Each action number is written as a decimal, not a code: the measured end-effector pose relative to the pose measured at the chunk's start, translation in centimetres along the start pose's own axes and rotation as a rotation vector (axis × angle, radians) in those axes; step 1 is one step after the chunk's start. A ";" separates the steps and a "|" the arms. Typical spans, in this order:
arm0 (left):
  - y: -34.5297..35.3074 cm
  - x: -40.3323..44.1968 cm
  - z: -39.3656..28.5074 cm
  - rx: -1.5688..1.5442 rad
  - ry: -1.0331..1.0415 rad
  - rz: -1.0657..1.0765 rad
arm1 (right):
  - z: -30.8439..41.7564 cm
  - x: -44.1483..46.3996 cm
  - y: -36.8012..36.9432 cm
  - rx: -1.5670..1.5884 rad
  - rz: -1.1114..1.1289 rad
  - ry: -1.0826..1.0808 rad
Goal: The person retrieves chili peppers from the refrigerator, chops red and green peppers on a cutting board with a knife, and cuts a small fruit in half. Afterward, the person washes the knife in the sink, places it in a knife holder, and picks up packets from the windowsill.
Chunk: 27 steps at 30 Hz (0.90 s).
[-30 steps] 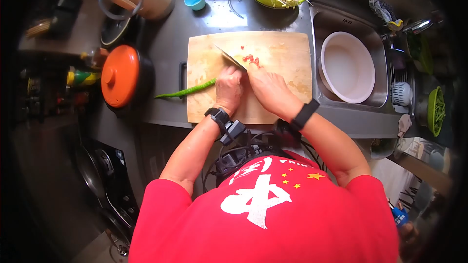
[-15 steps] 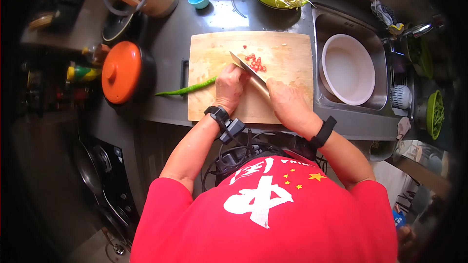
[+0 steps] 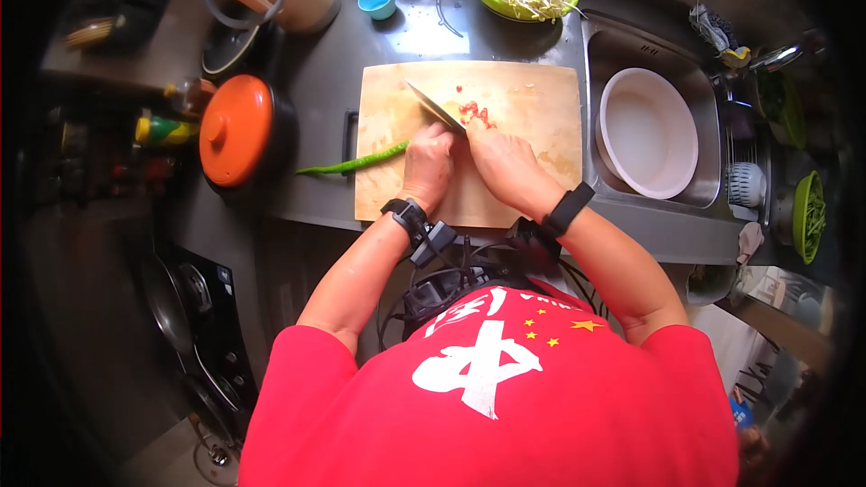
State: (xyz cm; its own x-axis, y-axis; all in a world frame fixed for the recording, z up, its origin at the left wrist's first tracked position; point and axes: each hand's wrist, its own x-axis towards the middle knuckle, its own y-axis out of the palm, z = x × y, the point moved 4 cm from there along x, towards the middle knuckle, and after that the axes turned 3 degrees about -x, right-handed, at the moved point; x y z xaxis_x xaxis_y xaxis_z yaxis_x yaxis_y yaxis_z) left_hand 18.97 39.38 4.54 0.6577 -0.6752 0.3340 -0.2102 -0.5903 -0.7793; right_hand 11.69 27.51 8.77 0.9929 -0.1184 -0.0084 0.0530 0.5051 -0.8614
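My left hand (image 3: 428,164) is closed, fingers curled, on a long green chili pepper (image 3: 356,163) whose tapered end sticks out past the left edge of the wooden cutting board (image 3: 383,203). The part under my fingers is hidden. My right hand (image 3: 507,165) grips a kitchen knife, its handle covered by the fingers. The knife's blade (image 3: 433,105) slants up and left, right at my left fingertips. Chopped red chili pieces (image 3: 475,114) lie on the board just beyond my right hand, with one stray bit farther off.
An orange-lidded pot (image 3: 236,131) stands left of the board. Behind are a small blue cup (image 3: 377,2) and a green basin of bean sprouts (image 3: 519,11). At right, a pale basin (image 3: 648,133) sits in the sink (image 3: 600,45). A green basket (image 3: 809,216) lies farther right.
My right hand and the knife have shifted left and away from me, so the hand is closer to my left hand and covers some red pieces. The view has shifted slightly.
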 end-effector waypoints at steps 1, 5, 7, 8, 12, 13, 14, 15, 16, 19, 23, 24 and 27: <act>-0.1 -0.1 -0.2 -0.034 0.002 -0.005 | -0.4 0.2 -0.2 0.026 -0.007 0.026; -0.4 0.2 -0.7 -0.095 -0.007 -0.041 | -2.8 -0.3 -0.6 0.147 -0.089 0.027; -0.4 -0.1 -0.7 -0.101 -0.023 -0.061 | -2.4 -1.4 -1.1 0.122 -0.050 0.033; -0.5 -0.1 -0.7 -0.111 -0.024 -0.069 | -1.9 -2.2 -1.3 0.107 -0.022 0.038; -0.3 -0.3 -0.4 -0.090 -0.017 -0.086 | 0.0 -4.5 -1.6 -0.036 0.029 0.022; -0.2 -0.3 -0.3 -0.097 -0.008 -0.087 | 0.3 -4.8 -1.3 -0.058 0.033 0.031; -0.1 -0.3 -0.2 -0.104 -0.001 -0.088 | 0.5 -4.9 -1.1 -0.080 0.039 0.039; -0.1 -0.3 -0.2 -0.110 0.004 -0.088 | 1.0 -4.8 -1.1 -0.138 0.031 -0.004; -0.1 -0.2 -0.1 -0.109 0.014 -0.095 | 1.4 -4.5 -1.2 -0.129 0.011 -0.022; 0.1 -0.6 0.3 -0.056 0.013 -0.082 | 2.2 -3.1 -0.8 -0.104 -0.030 -0.064; 0.1 0.1 0.2 0.021 0.055 -0.088 | 0.7 0.6 1.0 -0.070 -0.054 -0.037; -0.4 0.1 -0.3 0.012 0.079 -0.106 | 0.5 1.1 1.2 -0.045 -0.047 -0.017; -0.6 -0.2 -0.2 -0.078 0.032 -0.082 | -1.5 1.1 0.3 0.113 -0.103 -0.031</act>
State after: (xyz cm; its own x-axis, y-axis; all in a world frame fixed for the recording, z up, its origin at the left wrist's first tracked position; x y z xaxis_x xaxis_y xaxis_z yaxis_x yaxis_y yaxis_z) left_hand 18.85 39.76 5.00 0.6521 -0.6361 0.4125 -0.2128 -0.6757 -0.7058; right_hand 12.67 26.27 7.71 0.9843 -0.1492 0.0938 0.1643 0.5846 -0.7945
